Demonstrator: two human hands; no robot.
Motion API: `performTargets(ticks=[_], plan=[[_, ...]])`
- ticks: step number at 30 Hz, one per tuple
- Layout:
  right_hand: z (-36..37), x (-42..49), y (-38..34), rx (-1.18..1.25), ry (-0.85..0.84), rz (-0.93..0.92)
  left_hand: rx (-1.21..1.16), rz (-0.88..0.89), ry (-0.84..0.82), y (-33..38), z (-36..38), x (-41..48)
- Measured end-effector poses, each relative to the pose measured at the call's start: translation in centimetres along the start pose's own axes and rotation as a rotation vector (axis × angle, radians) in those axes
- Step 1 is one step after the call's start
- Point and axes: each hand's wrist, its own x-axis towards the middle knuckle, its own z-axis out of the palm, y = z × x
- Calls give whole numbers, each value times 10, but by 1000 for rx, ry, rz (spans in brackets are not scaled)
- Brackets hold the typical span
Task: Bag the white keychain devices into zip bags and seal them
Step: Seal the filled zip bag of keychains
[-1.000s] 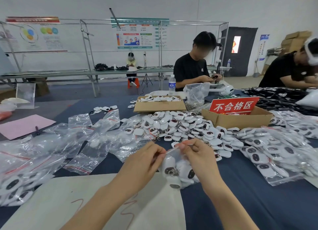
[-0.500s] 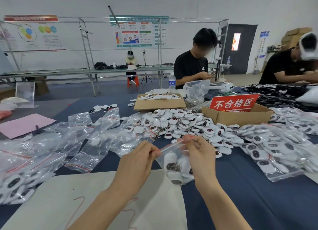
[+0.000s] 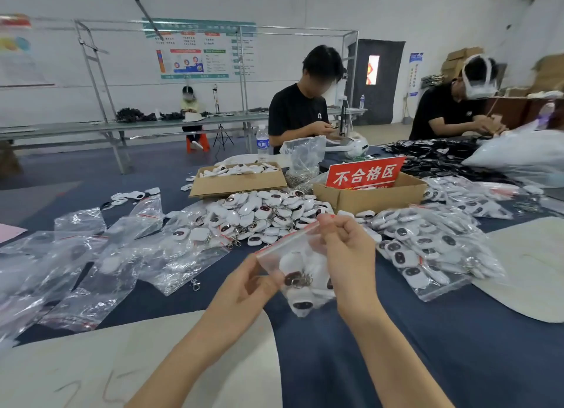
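Note:
A small clear zip bag [image 3: 300, 273] with a red seal line hangs in the air above the blue table, holding several white keychain devices. My left hand [image 3: 244, 288] pinches its lower left corner. My right hand [image 3: 345, 252] pinches the seal at the upper right end. Behind the bag lies a loose heap of white keychain devices [image 3: 259, 215]. Filled bags [image 3: 427, 249] lie to the right.
Empty and part-filled clear bags [image 3: 91, 270] spread over the left of the table. Two cardboard boxes [image 3: 238, 180] [image 3: 372, 194] stand at the back, one with a red sign [image 3: 364, 172]. Two people work across the table. A white sheet [image 3: 152, 362] covers the near edge.
The bag's seal line has tilted, with its right end raised and its left end lowered. My right hand has moved up and right along the seal. The camera has turned right.

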Motion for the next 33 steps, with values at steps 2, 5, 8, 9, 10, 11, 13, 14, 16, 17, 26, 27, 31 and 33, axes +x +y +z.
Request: performTargets(ticks=[2, 5, 8, 9, 10, 11, 13, 14, 16, 17, 26, 27, 31, 33], plan=[[-11, 6, -3, -37, 41, -29, -63, -15, -55, -8, 30, 10], [-35, 15, -4, -132, 111, -66, -108, -46, 41, -13, 74, 36], [-62, 30, -10, -265, 170, -114, -165, -127, 53, 3, 114, 67], [-70, 35, -15, -326, 184, -145, -189, -155, 48, 9, 127, 79], [-77, 41, -20, -367, 211, -193, -221, -175, 41, 18, 139, 94], [-82, 46, -27, -390, 251, -248, -275, -208, 23, 26, 151, 109], [-87, 56, -38, -406, 320, -343, -482, -302, -66, 50, 172, 144], [-87, 59, -41, -411, 327, -364, -636, -346, -116, 61, 179, 159], [-87, 62, -46, -440, 309, -396, -860, -374, -221, 74, 186, 176], [-87, 63, -46, -456, 292, -416, -899, -376, -248, 74, 187, 181], [-31, 45, 15, -515, -92, -232, -605, -414, -206, -24, 81, 125], [-14, 36, 26, -530, -175, -194, -586, -416, -198, -32, 60, 112], [56, -2, 67, -563, -451, -121, -515, -486, 30, -51, -25, 65], [89, -21, 81, -579, -561, -122, -474, -523, 182, -58, -66, 41]])
